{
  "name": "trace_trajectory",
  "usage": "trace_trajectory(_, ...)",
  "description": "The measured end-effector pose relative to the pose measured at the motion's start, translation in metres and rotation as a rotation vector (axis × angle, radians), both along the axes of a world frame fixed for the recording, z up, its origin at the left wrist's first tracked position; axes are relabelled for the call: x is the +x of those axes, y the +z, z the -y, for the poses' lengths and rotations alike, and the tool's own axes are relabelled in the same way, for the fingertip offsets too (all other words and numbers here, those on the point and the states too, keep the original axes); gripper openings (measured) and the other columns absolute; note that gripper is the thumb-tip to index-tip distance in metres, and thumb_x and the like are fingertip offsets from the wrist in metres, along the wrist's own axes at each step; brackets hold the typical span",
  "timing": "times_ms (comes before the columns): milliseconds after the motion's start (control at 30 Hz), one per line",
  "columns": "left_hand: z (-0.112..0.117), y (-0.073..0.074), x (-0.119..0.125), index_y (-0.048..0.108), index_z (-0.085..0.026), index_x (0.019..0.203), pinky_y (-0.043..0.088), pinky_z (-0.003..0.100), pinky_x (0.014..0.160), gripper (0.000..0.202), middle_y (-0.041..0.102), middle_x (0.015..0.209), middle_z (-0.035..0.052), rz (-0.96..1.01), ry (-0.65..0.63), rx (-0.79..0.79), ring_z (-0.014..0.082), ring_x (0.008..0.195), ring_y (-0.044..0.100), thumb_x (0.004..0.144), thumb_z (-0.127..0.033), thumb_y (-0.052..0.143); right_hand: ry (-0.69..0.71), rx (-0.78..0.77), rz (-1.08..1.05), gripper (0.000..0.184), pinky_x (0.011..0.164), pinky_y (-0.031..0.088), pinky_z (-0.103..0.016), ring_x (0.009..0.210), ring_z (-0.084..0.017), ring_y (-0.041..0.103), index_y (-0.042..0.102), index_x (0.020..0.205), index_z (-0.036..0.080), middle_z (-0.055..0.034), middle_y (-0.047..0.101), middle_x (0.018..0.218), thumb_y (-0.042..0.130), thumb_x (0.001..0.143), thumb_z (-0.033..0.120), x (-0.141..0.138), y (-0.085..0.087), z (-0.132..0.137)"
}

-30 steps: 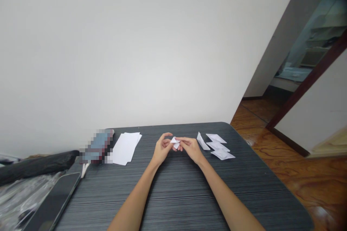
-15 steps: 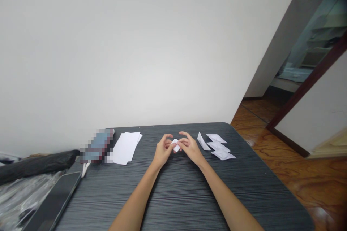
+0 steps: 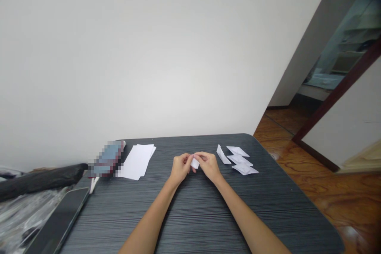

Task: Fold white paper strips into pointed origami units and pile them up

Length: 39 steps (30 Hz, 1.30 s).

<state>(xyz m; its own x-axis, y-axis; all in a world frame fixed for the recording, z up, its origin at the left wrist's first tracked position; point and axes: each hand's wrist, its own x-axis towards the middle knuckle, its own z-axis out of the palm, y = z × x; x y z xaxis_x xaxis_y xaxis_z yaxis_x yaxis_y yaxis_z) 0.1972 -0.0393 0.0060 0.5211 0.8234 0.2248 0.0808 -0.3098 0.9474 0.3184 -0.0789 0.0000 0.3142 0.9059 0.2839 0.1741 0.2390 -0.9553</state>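
Paper piece (image 3: 195, 163) is sitting pinched between both hands, left hand (image 3: 179, 168) and right hand (image 3: 209, 165) meeting fingertip to fingertip, each equally near, folded pieces (image 3: 238, 160) lying rightward.

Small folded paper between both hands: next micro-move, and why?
Probably press the crease flat with the fingers. Both the left hand and right hand pinch the small folded paper just above the table, and it looks smaller and less finished than the folded pieces lying to the right. A stack of flat sheets waits on the left.
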Motion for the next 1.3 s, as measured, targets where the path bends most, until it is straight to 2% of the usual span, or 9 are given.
trace_trajectory(133,-0.003,0.000,0.003,0.053,-0.008,0.077,0.036,0.017,0.037,0.034,0.063,0.059,0.0066,0.058,-0.158,-0.174,0.0127,0.047,0.058,0.072,-0.042,0.050,-0.046,-0.076,-0.077,0.026,0.030,0.030,-0.019,0.029,-0.008,0.040,0.062,0.071,0.011,0.0019,0.050,0.039,0.055,0.068,0.036,0.001,0.000,-0.001)
trace_trajectory(233,-0.004,0.000,0.003,0.053,-0.006,0.074,0.039,0.019,0.039,0.037,0.064,0.063,0.0118,0.056,-0.286,-0.323,0.0159,0.051,0.060,0.068,-0.043,0.054,-0.037,-0.055,-0.078,0.025,0.031,0.031,-0.019,0.030,-0.008,0.041,0.061,0.071,0.012,0.0021,0.050,0.039,0.054,0.069,0.036,0.003,0.000,0.000)
trace_trajectory(433,-0.003,0.000,0.000,0.053,-0.005,0.069,0.040,0.020,0.041,0.033,0.064,0.058,0.0110,0.044,-0.266,-0.371,0.0155,0.047,0.060,0.064,-0.037,0.060,0.085,-0.104,-0.103,0.023,0.032,0.029,-0.018,0.030,-0.006,0.039,0.059,0.068,0.012,0.0052,0.044,0.034,0.055,0.068,0.035,0.010,-0.002,-0.002)
trace_trajectory(533,-0.002,-0.002,-0.001,0.052,-0.006,0.074,0.040,0.019,0.038,0.032,0.063,0.059,0.0094,-0.021,-0.208,-0.288,0.0152,0.047,0.060,0.068,-0.037,0.056,0.074,-0.092,-0.069,0.023,0.035,0.034,-0.018,0.034,-0.007,0.043,0.059,0.067,0.012,0.0030,0.050,0.042,0.055,0.067,0.035,0.011,-0.001,-0.003)
trace_trajectory(700,0.002,0.000,-0.003,0.051,-0.014,0.091,0.041,0.018,0.042,0.027,0.061,0.059,0.0012,-0.169,0.044,0.131,0.0107,0.044,0.057,0.077,-0.036,0.045,0.104,-0.033,0.000,0.020,0.054,0.046,-0.023,0.057,-0.012,0.057,0.061,0.072,0.013,-0.0036,0.060,0.071,0.056,0.067,0.032,0.008,0.001,-0.003)
trace_trajectory(800,0.006,0.003,-0.004,0.053,-0.015,0.089,0.043,0.020,0.049,0.025,0.057,0.050,-0.0006,-0.238,0.061,0.288,0.0107,0.045,0.056,0.082,-0.032,0.036,0.150,-0.038,-0.004,0.021,0.053,0.046,-0.022,0.057,-0.011,0.056,0.059,0.080,0.014,-0.0038,0.060,0.078,0.054,0.069,0.030,0.006,0.003,-0.002)
trace_trajectory(967,0.011,0.003,-0.003,0.050,-0.015,0.099,0.043,0.020,0.050,0.026,0.061,0.067,0.0031,-0.247,0.001,0.327,0.0101,0.047,0.057,0.083,-0.028,0.034,0.193,-0.006,0.027,0.016,0.052,0.045,-0.021,0.062,-0.011,0.055,0.058,0.076,0.015,-0.0016,0.057,0.072,0.053,0.069,0.028,0.006,0.008,0.000)
trace_trajectory(1100,0.012,0.003,-0.002,0.049,-0.015,0.104,0.042,0.020,0.052,0.028,0.061,0.069,0.0024,-0.209,-0.041,0.315,0.0103,0.051,0.057,0.083,-0.024,0.032,0.206,-0.027,0.053,0.014,0.045,0.042,-0.018,0.055,-0.009,0.053,0.055,0.070,0.015,-0.0002,0.056,0.069,0.054,0.068,0.028,0.007,0.009,0.002)
trace_trajectory(1300,0.010,0.004,-0.002,0.054,-0.014,0.098,0.036,0.019,0.050,0.028,0.057,0.058,-0.0010,-0.245,0.081,0.383,0.0086,0.047,0.048,0.080,-0.017,0.033,0.270,-0.091,0.016,0.021,0.029,0.030,-0.016,0.031,-0.003,0.045,0.049,0.074,0.016,0.0002,0.056,0.073,0.049,0.072,0.037,0.009,0.012,0.006)
